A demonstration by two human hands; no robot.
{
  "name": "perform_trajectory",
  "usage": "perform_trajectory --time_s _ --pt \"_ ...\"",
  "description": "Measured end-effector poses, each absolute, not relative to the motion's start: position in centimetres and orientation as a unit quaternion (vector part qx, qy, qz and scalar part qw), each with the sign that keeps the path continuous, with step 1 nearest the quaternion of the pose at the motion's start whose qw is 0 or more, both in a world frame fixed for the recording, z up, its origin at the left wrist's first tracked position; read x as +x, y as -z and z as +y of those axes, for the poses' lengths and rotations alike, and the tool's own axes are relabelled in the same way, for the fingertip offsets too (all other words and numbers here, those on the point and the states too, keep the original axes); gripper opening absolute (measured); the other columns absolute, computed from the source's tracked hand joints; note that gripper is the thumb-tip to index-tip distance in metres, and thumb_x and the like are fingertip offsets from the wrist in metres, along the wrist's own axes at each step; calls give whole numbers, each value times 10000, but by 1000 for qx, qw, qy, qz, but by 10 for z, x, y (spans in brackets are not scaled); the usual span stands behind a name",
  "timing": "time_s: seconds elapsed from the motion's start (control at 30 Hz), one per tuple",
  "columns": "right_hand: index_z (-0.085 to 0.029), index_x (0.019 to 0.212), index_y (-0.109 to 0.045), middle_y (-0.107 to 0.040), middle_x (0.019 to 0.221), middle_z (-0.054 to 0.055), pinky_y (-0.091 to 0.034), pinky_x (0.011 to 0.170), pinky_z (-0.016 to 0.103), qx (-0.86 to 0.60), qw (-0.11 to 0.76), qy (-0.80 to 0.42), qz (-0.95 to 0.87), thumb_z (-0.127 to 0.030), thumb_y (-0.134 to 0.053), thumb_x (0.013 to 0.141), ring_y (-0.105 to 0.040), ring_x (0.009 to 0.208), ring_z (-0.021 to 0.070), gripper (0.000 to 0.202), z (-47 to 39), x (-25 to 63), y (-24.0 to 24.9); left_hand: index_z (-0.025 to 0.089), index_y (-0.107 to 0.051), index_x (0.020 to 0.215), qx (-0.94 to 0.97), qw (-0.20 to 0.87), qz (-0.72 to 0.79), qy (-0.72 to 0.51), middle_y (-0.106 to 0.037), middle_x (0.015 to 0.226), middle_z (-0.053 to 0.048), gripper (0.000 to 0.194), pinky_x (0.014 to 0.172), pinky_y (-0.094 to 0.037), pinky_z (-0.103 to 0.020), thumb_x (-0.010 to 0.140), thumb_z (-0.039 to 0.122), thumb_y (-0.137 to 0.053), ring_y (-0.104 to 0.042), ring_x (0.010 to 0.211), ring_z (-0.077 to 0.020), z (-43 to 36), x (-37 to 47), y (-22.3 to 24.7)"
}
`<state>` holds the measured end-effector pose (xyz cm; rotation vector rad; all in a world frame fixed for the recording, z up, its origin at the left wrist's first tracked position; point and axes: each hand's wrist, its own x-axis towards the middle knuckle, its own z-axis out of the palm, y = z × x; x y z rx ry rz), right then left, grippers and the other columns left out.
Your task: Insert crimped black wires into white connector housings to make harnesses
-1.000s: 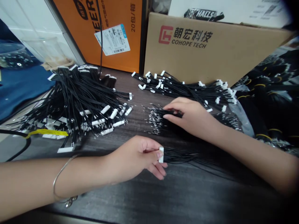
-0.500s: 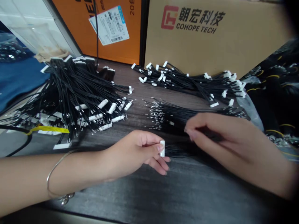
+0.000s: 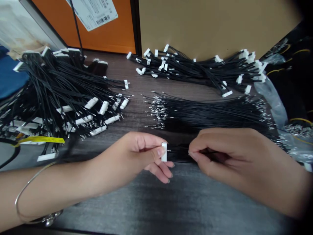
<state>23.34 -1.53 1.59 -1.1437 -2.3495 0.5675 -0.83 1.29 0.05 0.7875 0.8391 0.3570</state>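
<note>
"So, how many hands are there?"

"Two, both over the one worktop [image 3: 146, 209]. The left hand [image 3: 138, 155] pinches one white connector [image 3: 164, 157] between thumb and index finger, its other fingers loosely spread beneath."

"And the right hand [image 3: 234, 160]?"

"Thumb and index pressed together, pinching what looks like one wire [image 3: 168, 150]. Its metal tip shows just beside the connector, on the right; the rest is lost against dark strands [image 3: 179, 156]."

"How many strands?"

"Too fine to count. They run from the connector toward the right hand."

"What's around them?"

"One bundle [image 3: 210, 112] of loose wires, just beyond the right hand. Two piles of cables: the left pile [image 3: 56, 78] and the back pile [image 3: 195, 68]. Two boxes behind: one orange box [image 3: 107, 37], one brown box [image 3: 207, 26]."

"Connectors in those piles?"

"They overlap too much for a sure count."

"Anything single?"

"One yellow tag [image 3: 44, 139] by the left pile, and one bracelet [image 3: 50, 219] on the left wrist."
</note>
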Motion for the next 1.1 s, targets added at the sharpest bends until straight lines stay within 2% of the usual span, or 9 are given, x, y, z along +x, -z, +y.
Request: perform_trajectory --time_s 0.1,0.3,0.5,0.8,1.03,1.1 --pt "-214 804 -677 -603 678 -65 -374 490 204 -396 246 -188 -865 -60 -552 986 -491 529 62 269 -15 235 -14 129 -758 726 368 826 391 -170 -833 745 -22 350 680 -627 -153 1062 104 -663 -793 670 -92 12 -8 -1" --pt "-187 838 -689 -674 758 -13 -452 593 224 -380 252 -85 -886 -128 -477 1132 -592 637 79 367 -20 233 -5 138 -729 722 363 833 383 -165 -827 721 -8 347 690 -618 -147 1065 131 -677 -792 658 -83 11 -10 1" --pt "-150 927 -749 -681 764 -12 -465 593 215 -383 270 -96 -878 -157 -561 1120 -609 650 79 269 -22 227 1 135 -721 718 362 833 384 -166 -819 709 -16 352 675 -626 -155 1065 120 -662 -786 665 -91 11 -10 1" --pt "-158 924 -796 -699 775 -44 -470 618 120 -387 321 -208 -839 4 -706 970 -624 652 25 191 -19 227 1 125 -736 721 371 829 386 -165 -817 714 -21 360 671 -642 -158 1068 105 -642 -786 649 -90 13 -9 1" --pt "-157 906 -757 -648 715 -34 -459 572 200 -370 309 -181 -857 -36 -635 1035 -594 618 76 215 -21 223 4 128 -744 717 383 820 386 -179 -807 730 -26 315 671 -659 -186 1028 120 -692 -790 658 -109 11 -7 5" --pt "-147 945 -746 -690 800 17 -519 660 256 -360 296 -145 -873 -125 -623 1075 -644 709 129 180 -19 226 1 129 -755 737 389 817 382 -187 -809 753 -27 262 674 -663 -198 996 164 -748 -788 663 -114 11 -8 6"
